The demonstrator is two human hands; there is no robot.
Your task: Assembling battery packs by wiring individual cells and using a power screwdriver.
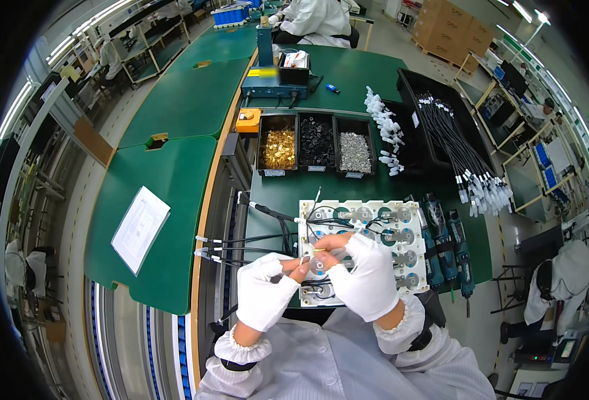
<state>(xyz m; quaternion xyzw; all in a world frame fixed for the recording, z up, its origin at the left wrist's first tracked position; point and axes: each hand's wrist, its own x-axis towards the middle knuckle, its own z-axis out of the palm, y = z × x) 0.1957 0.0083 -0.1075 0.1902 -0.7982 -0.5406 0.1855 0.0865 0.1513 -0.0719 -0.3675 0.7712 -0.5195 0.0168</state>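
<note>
Two hands in white fingerless gloves meet over the left part of one white block (420,267) carrying rows of round metal-topped cells. The fingers of the left hand (264,290) are pinched on a small pale piece (305,260); those of the right hand (368,277), just beside, close on a thin yellowish piece (319,250). Several black cables (251,239) run off the block to the left.

Three power drivers (463,257) lie to its right. Beyond it stand three black bins (297,143), one each of gold, black and silver parts, too many to count. One orange box (248,121) sits to their left, one blue device (261,89) farther off. To the right, one black tray (441,85) holds a large bundle of black leads (451,133), beside a cluster of clear connectors (384,127).

The table (361,60) is green; a second green table (174,100) on the left bears one printed sheet (141,230). Around are a grey floor (388,50), stacked cartons (444,30) and at least three other people, one seated at the far end (314,20).
</note>
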